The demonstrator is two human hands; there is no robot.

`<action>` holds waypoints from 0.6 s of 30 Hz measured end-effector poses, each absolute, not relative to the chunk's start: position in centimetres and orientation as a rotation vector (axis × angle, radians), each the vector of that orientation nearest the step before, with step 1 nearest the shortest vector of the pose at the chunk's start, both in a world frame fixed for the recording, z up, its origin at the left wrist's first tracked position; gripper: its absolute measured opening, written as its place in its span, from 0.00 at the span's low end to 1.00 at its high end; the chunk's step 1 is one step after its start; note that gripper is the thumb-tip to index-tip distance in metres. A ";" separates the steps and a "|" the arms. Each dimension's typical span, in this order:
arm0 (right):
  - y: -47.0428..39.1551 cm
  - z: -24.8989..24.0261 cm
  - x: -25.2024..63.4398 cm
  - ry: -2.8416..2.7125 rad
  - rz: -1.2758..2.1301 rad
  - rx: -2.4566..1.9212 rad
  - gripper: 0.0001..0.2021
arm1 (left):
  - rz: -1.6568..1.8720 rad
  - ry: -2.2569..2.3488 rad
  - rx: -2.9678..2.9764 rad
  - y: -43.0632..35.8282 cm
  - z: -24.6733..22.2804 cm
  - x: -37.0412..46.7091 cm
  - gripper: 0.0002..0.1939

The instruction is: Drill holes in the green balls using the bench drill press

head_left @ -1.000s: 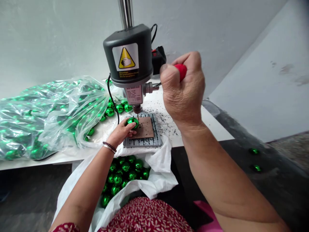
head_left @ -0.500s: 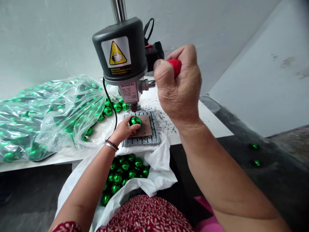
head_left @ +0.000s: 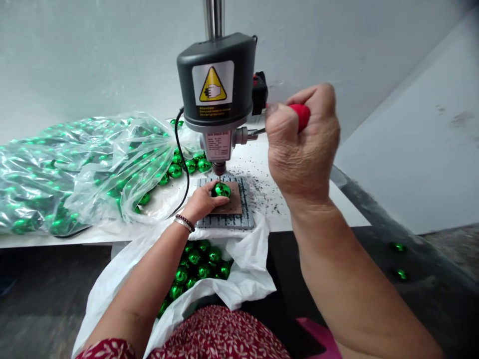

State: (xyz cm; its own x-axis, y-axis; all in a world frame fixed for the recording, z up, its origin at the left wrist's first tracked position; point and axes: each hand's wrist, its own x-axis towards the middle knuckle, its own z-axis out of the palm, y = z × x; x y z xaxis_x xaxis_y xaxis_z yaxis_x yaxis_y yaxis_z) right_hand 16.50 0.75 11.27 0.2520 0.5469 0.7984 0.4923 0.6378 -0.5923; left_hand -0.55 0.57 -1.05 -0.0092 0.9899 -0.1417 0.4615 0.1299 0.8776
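Under the bench drill (head_left: 217, 82), my left hand (head_left: 204, 200) grips a shiny green ball (head_left: 221, 190) between thumb and fingers. The ball rests on a brown board (head_left: 235, 202) laid over the grooved metal base (head_left: 245, 217). The thin drill bit comes down to the top of the ball; whether it has entered is too small to tell. My right hand (head_left: 305, 142) is wrapped round the red knob (head_left: 300, 116) of the drill's lever, to the right of the drill head.
A clear plastic bag of green balls (head_left: 93, 169) covers the table's left side. Loose balls (head_left: 174, 169) lie beside it. Dark shavings dot the white table (head_left: 269, 214). More balls sit in a white cloth (head_left: 247, 284) below the edge. A black cable hangs left of the drill.
The view has shifted, so the drill and both hands appear further right. My left hand still holds the ball under the bit, and my right hand still grips the red knob.
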 end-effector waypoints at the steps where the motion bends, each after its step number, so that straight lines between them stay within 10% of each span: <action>1: 0.8 11.2 16.6 -1.391 0.031 -0.954 0.14 | 0.828 1.578 1.456 0.6 -1.1 -0.5 0.32; 18: -0.7 8.6 16.5 -1.380 -0.148 -0.963 0.07 | 0.815 1.519 1.534 0.3 -1.5 -0.8 0.24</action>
